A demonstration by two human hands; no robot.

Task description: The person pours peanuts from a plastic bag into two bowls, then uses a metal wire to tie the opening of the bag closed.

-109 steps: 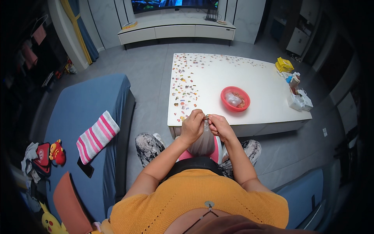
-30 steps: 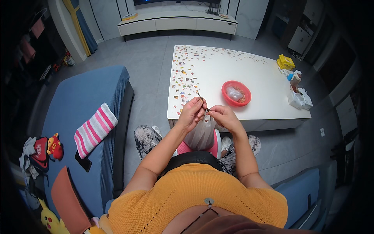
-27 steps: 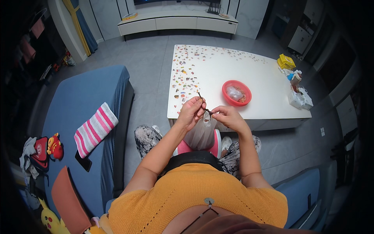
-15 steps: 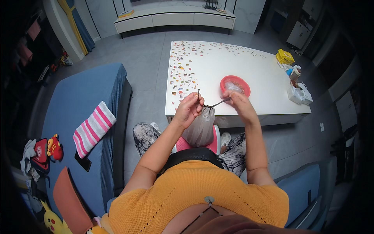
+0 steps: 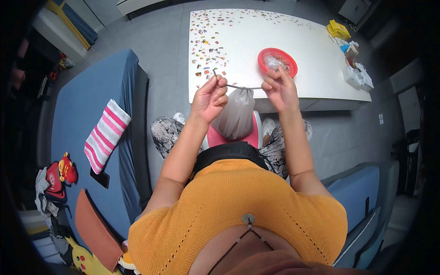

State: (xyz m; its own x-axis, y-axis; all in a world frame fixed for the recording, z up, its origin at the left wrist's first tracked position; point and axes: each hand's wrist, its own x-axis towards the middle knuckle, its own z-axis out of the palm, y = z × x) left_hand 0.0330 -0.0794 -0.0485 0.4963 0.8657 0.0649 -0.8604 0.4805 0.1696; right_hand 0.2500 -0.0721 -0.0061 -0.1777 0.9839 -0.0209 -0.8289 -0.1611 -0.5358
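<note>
A thin dark cord (image 5: 236, 86) runs around the gathered neck of a translucent plastic bag (image 5: 234, 117). The bag stands on a pink stool (image 5: 250, 133) between my knees, just in front of the white table (image 5: 243, 55). My left hand (image 5: 211, 97) is closed on one end of the cord, whose tip sticks up above the fingers. With thumb and fingers pinched, my right hand (image 5: 280, 88) grips the other end. Between the hands the cord is stretched nearly level. The bag's contents cannot be made out.
Small colourful stickers or scraps (image 5: 208, 43) lie scattered across the table's left and far parts. A red basket (image 5: 262, 54) holds a clear plastic bag and brownish bits. Packages (image 5: 359, 77) line the right end. A blue couch (image 5: 98, 87) at left carries a striped towel (image 5: 107, 133).
The cord has become straighter and more level between my hands. My left hand has shifted a little away from the bag. The whole view has tilted downward.
</note>
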